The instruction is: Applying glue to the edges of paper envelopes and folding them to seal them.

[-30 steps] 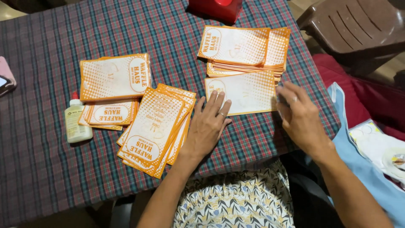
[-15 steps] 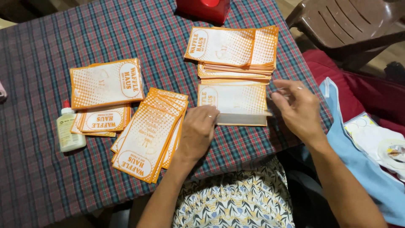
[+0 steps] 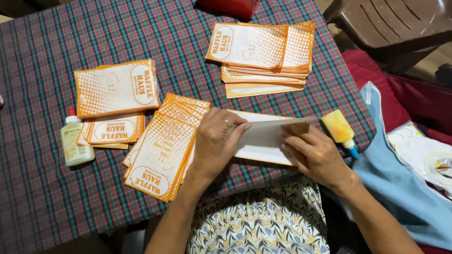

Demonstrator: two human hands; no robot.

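I see the sheet (image 3: 263, 141) at the worktop's (image 3: 42, 188) near edge, stacks crowding left and behind, left hand (image 3: 217, 141) and right hand (image 3: 314, 151) fingers together, pressing its folded flap.

Two bare forearms reach up from the near edge of the tabletop, angled toward each other. The left hand (image 3: 217, 141) lies palm down, knuckles raised, its fingers (image 3: 238, 128) curled and pointing toward the right edge, a ring on one finger. The right hand (image 3: 316, 153) sits just beside it, palm down, fingers (image 3: 292, 136) bent and pressing downward, thumb tucked under. Both wrists are straight, and the fingertips nearly meet.
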